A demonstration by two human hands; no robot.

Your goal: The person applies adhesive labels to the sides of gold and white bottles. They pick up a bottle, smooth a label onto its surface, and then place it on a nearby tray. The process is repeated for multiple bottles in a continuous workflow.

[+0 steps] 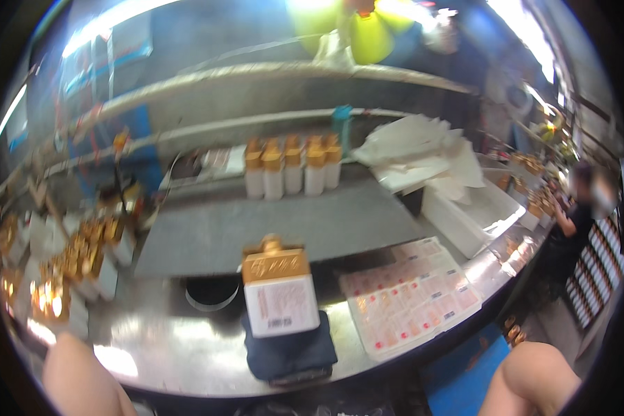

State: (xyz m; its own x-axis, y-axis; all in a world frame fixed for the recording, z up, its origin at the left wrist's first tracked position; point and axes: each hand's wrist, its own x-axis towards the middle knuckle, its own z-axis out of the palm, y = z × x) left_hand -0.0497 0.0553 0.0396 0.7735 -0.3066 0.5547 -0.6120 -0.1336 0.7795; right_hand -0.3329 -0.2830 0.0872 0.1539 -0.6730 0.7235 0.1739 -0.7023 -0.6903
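Neither of my hands shows in the picture. At the lower left and lower right edges, bare rounded parts of my limbs come in; whether they are arms or knees I cannot tell. In the middle, a flat white bottle with a gold top (282, 305) rests on a folded dark blue cloth (291, 353) near the table's front edge. A printed label covers its white side. Right of it lies a stack of sticker sheets (409, 298) with pinkish labels and red dots.
Several white, gold-topped bottles (293, 173) stand on a grey board (270, 225) at the back. More gold-topped bottles (83, 263) crowd the left. At right, white paper sheets (430, 152) lie behind a white box (457, 222). A person (572, 229) works beyond.
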